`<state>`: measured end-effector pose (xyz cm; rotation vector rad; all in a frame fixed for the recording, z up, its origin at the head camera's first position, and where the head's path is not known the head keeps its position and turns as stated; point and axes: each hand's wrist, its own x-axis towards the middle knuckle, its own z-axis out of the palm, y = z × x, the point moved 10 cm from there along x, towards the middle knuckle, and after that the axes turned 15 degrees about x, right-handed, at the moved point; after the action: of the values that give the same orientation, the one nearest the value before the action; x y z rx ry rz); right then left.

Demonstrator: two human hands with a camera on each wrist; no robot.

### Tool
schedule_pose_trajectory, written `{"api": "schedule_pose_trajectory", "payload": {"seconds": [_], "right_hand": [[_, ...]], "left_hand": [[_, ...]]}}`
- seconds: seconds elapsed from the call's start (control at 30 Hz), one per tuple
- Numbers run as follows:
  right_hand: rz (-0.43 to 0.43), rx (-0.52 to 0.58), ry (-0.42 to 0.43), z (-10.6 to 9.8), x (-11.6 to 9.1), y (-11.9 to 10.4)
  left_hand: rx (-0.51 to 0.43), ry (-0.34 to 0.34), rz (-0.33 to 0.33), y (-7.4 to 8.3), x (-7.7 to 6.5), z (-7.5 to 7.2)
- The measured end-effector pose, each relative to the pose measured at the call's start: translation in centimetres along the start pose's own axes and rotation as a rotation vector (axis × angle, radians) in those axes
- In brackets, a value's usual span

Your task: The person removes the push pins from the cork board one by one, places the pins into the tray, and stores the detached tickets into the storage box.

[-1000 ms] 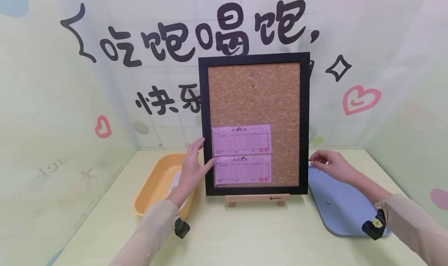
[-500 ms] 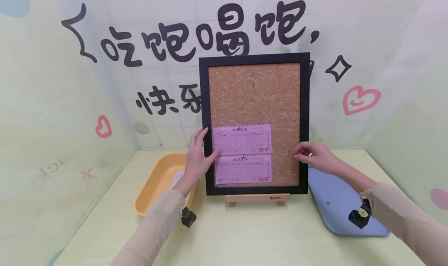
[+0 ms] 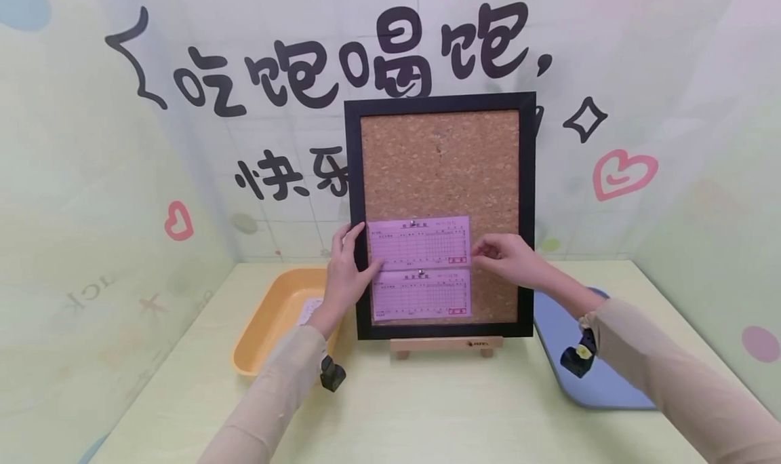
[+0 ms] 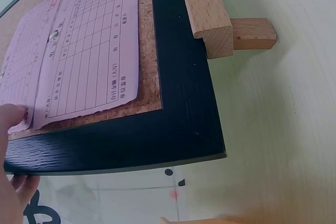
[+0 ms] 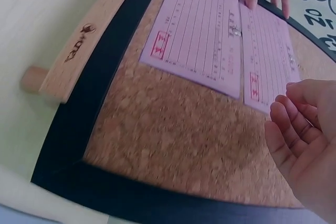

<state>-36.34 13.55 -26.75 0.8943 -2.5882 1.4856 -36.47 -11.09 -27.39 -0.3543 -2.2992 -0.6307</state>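
Observation:
A black-framed cork board (image 3: 441, 159) stands on a small wooden easel (image 3: 446, 344), with two pink printed slips (image 3: 421, 243) pinned to its lower left, one above the other. My left hand (image 3: 350, 274) grips the board's left edge. Its thumb (image 4: 13, 113) lies on the upper slip's lower corner, and its fingers (image 4: 25, 186) reach behind the frame. My right hand (image 3: 509, 257) is in front of the cork with loosely curled fingers, fingertips right at the upper slip's right edge. The right wrist view shows nothing held in those fingers (image 5: 281, 129). A metal pin (image 5: 236, 31) sits at the lower slip's top.
An orange tray (image 3: 262, 335) with printed paper (image 3: 310, 308) in it stands left of the board. On the right a blue tray (image 3: 586, 382) lies partly under my right forearm. A wall with large black lettering (image 3: 293, 74) rises behind the table (image 3: 439, 410).
My right hand has moved left from beside the frame across the cork to the upper slip. My left hand has come in over the frame's left edge, thumb onto the slip.

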Motion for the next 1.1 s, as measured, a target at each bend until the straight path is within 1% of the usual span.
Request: {"api": "schedule_pose_trajectory", "payload": {"seconds": [0.27,0.47,0.63,0.7,0.87,1.1], "right_hand": [[-0.015,0.041,-0.002,1.4,2.1,-1.2],[-0.012,0.014,0.02,1.9,3.6,-2.2],[-0.003,0.0,0.052,2.1,4.9,-2.6],[-0.012,-0.008,0.066,2.1,5.3,-2.8],[-0.057,-0.062,0.114,2.1,6.2,-3.6],[-0.108,-0.141,0.174,2.2,6.9,-4.6]], "left_hand": [[-0.011,-0.02,-0.024,-0.4,0.0,0.3],[-0.017,-0.026,-0.032,-0.6,0.1,0.3],[-0.014,-0.031,-0.034,-0.6,0.1,0.3],[-0.013,-0.033,-0.032,-0.5,0.1,0.3],[-0.011,-0.032,-0.033,-0.5,0.1,0.4],[0.002,-0.03,-0.032,-0.2,0.1,0.2]]}}
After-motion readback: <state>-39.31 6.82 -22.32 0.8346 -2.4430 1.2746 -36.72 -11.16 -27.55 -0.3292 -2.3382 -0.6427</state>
